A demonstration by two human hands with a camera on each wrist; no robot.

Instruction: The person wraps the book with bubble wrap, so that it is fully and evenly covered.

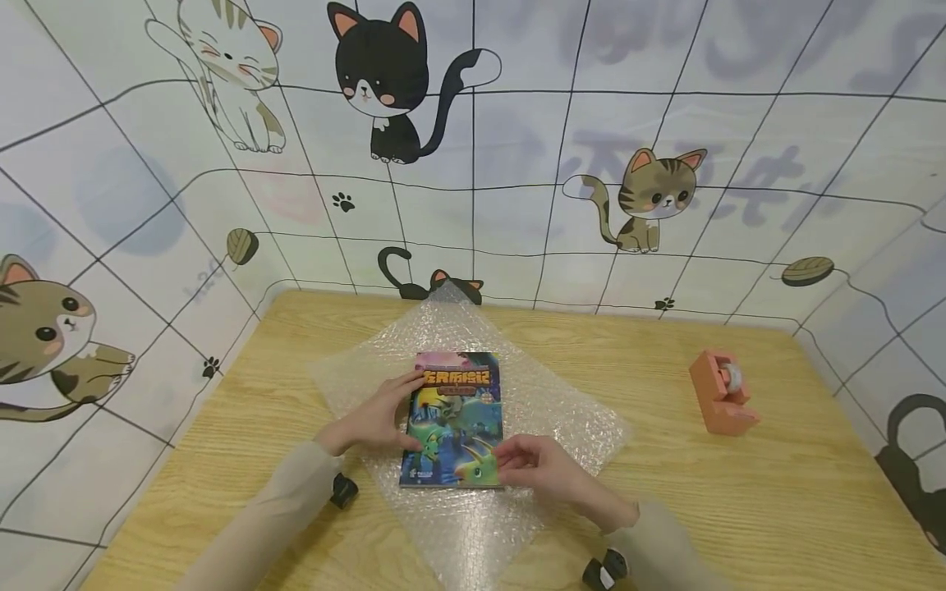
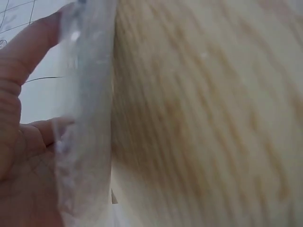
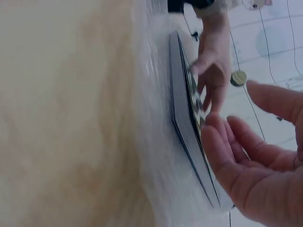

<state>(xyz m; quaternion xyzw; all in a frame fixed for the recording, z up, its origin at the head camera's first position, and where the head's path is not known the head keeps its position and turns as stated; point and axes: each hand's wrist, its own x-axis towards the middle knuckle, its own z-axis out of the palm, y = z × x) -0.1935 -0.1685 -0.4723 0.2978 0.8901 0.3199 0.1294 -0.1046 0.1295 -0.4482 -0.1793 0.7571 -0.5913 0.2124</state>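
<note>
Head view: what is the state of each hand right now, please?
Left hand: open, touching the book at its left side.
Right hand: open, at the book's lower right edge.

You are resting your left hand (image 1: 377, 417) on the left edge of a closed book (image 1: 458, 410), its blue-green cover, with a horned creature, facing up. It is lying on clear bubble wrap (image 1: 550, 398), spreading diamond-wise; your right hand (image 1: 545, 469) is sitting at its lower right edge.
</note>
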